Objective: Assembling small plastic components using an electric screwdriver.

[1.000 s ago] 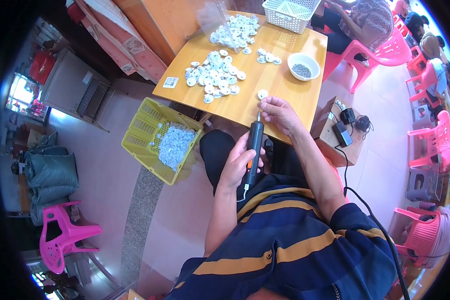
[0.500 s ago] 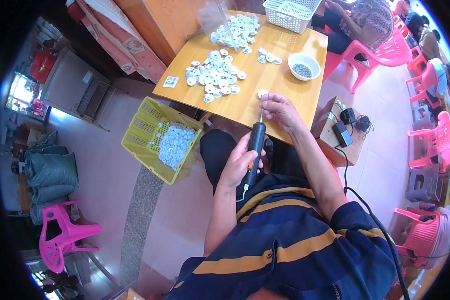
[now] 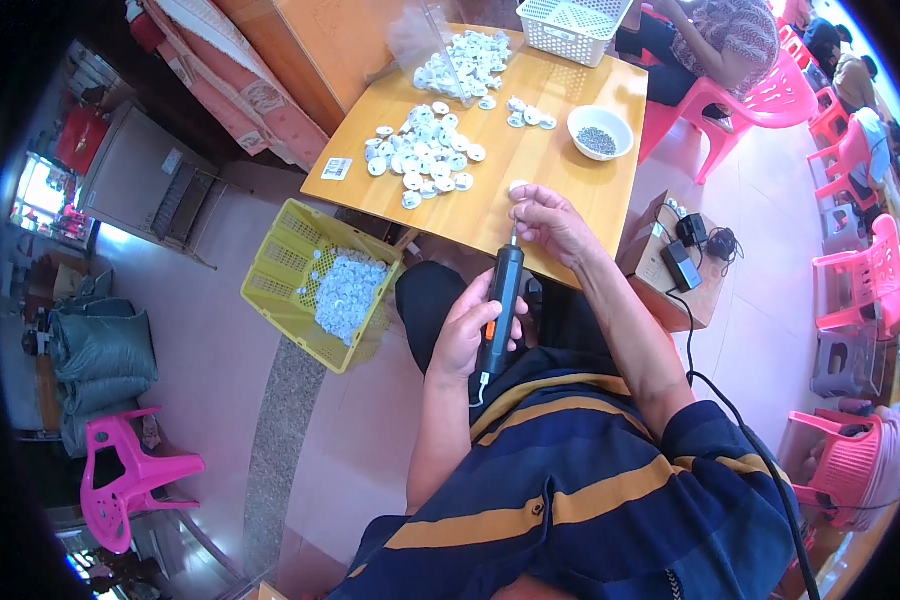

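In my left hand (image 3: 467, 325) is a black electric screwdriver (image 3: 500, 310) with an orange switch, its bit pointing away from me toward the table. My right hand (image 3: 555, 225) is closed in a pinch at the tip of the bit; what the fingertips hold is too small to make out. Just beyond those fingertips a white round piece (image 3: 517, 187) lies on the table's near part, partly hidden by them. Several similar white round pieces (image 3: 420, 150) form a loose pile to the left. A white bowl (image 3: 622, 130) of small metal screws stands to the right.
The wooden table (image 3: 570, 85) also bears a farther heap of white pieces (image 3: 465, 65) by a clear plastic bag and a white basket (image 3: 582, 45). A yellow crate (image 3: 270, 280) of pale pieces sits lower left. Adapters (image 3: 682, 265) lie on a cardboard box (image 3: 685, 305). Another person (image 3: 730, 45) sits beyond.
The view has shifted slightly. Both hands stay together at the screwdriver's tip, with the screwdriver turned a little more upright. Nothing has visibly been let go.
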`<state>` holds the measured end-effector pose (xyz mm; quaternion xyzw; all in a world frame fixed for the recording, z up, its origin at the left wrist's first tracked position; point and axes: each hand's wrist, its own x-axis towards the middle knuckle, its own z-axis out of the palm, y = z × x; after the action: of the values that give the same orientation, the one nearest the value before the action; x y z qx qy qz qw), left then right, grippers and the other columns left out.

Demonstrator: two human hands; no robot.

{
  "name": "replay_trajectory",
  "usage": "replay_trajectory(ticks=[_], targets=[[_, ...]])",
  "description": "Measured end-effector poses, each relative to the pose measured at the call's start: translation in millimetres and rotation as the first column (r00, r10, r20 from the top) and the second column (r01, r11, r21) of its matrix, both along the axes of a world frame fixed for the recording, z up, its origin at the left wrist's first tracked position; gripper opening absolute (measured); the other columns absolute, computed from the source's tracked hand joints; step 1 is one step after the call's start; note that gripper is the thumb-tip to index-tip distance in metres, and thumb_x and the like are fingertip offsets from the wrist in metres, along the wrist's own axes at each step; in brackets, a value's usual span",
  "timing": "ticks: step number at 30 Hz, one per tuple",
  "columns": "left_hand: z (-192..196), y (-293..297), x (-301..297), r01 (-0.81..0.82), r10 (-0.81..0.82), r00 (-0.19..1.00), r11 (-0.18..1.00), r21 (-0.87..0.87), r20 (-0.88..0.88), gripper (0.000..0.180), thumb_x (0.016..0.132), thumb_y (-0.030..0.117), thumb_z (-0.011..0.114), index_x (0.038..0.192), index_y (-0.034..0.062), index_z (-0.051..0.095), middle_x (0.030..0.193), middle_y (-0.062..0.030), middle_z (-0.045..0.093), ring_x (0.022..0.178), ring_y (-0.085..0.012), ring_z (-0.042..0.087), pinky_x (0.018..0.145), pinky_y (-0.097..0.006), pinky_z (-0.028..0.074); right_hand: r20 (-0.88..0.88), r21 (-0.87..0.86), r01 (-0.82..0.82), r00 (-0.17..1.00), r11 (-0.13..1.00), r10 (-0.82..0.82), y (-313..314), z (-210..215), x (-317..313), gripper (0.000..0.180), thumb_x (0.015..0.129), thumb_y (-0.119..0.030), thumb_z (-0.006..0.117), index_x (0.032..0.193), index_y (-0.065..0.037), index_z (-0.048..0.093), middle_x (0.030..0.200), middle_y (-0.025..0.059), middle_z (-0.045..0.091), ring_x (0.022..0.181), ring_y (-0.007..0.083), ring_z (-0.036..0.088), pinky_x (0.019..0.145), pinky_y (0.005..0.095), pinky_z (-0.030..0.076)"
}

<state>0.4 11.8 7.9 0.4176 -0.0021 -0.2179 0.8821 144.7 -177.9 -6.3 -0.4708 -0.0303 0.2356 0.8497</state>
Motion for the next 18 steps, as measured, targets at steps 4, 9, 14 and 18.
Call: replay_trajectory(ticks=[4,9,14,18], targets=[[3,-3,0,-0.049,0.047,0.999,0.995,0.083,0.027,0.058,0.095,0.016,0.052,0.149,0.0006,0.035,0.105,-0.0139,0.065,0.078,-0.0170,0.067,0.063,-0.027,0.058,0.001,-0.048,0.012,1.000,0.999,-0.012,3,6,-1,0.028,0.093,-0.007,0.067,0.120,-0.005,0.061,0.094,0.0043,0.068,0.074,0.0083,0.064,0.068,0.0192,0.054],[1,-1,0,-0.073,0.070,0.997,0.991,0.114,0.032,0.057,0.096,0.015,0.051,0.149,0.0016,0.035,0.104,-0.0127,0.065,0.078,-0.0165,0.067,0.065,-0.028,0.057,0.091,-0.228,0.127,0.990,0.965,-0.109,-1,1,10,0.022,0.096,-0.013,0.064,0.117,-0.003,0.063,0.099,0.0046,0.069,0.078,0.0098,0.065,0.068,0.0226,0.055],[6,-1,1,-0.072,0.069,0.997,0.989,0.130,0.027,0.061,0.095,0.013,0.051,0.153,0.0036,0.033,0.103,-0.0090,0.065,0.078,-0.0125,0.065,0.066,-0.026,0.057,0.424,-0.570,0.417,0.887,0.708,-0.182,-11,-12,35,0.022,0.092,-0.012,0.065,0.112,-0.004,0.069,0.097,0.0075,0.070,0.080,0.0148,0.067,0.072,0.0295,0.055],[1,-1,1,-0.080,0.078,0.997,0.987,0.142,0.018,0.062,0.094,0.012,0.050,0.153,0.0041,0.033,0.103,-0.0092,0.065,0.077,-0.0126,0.065,0.066,-0.026,0.057,0.701,-0.652,0.595,0.709,0.470,0.075,-3,-7,38,0.029,0.088,-0.012,0.068,0.115,-0.004,0.069,0.102,0.0134,0.069,0.082,0.0231,0.069,0.078,0.0348,0.056]])
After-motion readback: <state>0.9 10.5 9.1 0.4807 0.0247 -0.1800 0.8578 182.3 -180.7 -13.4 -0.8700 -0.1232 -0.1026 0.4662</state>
